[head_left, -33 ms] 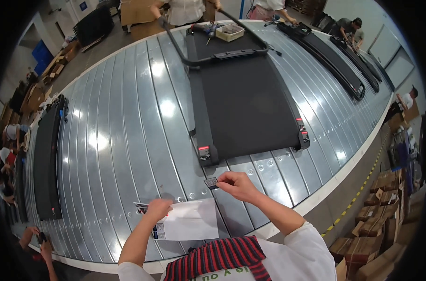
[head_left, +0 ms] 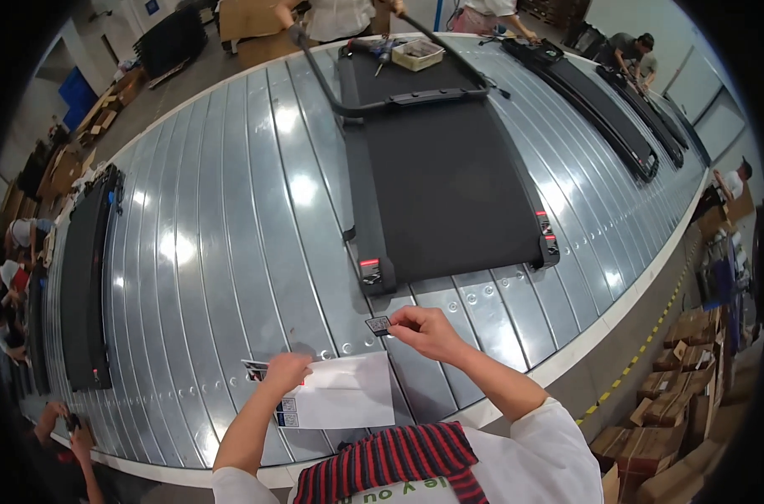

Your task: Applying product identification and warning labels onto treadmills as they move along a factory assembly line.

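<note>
My right hand (head_left: 427, 333) pinches a small dark sticker (head_left: 378, 325) with a square printed code, held out just in front of a treadmill's near end. Closed on the upper left part of a white sheet of paper (head_left: 348, 399) is my left hand (head_left: 286, 372); its fingertips are partly hidden. More square codes are printed at the sheet's lower left corner, and the edge of a printed piece shows beside the left hand. The black treadmill (head_left: 449, 193) lies flat ahead of me, red-marked labels on its near corner caps, its handrail frame (head_left: 436, 97) across the far part.
The ribbed metal table (head_left: 222, 252) extends around me. A white tray (head_left: 417, 55) and a power drill (head_left: 382, 52) lie on the treadmill's far end. Other treadmills stand left (head_left: 86, 286) and far right (head_left: 588, 109). Co-workers are around the table; cardboard boxes (head_left: 651, 437) are stacked at right.
The whole view has shifted very slightly. Both hands keep their holds, the right on the sticker and the left on the sheet.
</note>
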Tool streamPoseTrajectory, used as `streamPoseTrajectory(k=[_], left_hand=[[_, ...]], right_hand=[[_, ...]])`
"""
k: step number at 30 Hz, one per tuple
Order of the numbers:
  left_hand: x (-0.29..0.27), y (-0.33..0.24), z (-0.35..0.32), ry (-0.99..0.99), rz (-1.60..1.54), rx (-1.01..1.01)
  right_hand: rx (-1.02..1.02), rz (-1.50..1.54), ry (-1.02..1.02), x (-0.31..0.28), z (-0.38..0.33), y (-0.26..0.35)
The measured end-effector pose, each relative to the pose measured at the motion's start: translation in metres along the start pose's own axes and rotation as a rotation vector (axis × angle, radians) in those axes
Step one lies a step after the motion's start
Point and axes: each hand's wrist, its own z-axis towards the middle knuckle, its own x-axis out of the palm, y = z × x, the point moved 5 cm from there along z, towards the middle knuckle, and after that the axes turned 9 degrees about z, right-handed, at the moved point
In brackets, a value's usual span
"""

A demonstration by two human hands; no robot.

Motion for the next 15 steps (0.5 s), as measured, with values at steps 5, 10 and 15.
streamPoseTrajectory(k=[5, 10, 15], left_hand=[[0.003, 0.001, 0.006, -0.081, -0.06, 0.011], [0.007, -0.005, -0.004, -0.081, -0.097, 0.016], [0.022, -0.014, -0.019, -0.117, -0.127, 0.027]], right_hand=[[0.038, -0.151, 0.054, 0.015, 0.007, -0.001], [-0.046, -0.207, 0.038, 0.027, 0.0, -0.003], [-0.097, -0.266, 0.035, 0.043, -0.018, 0.01]])
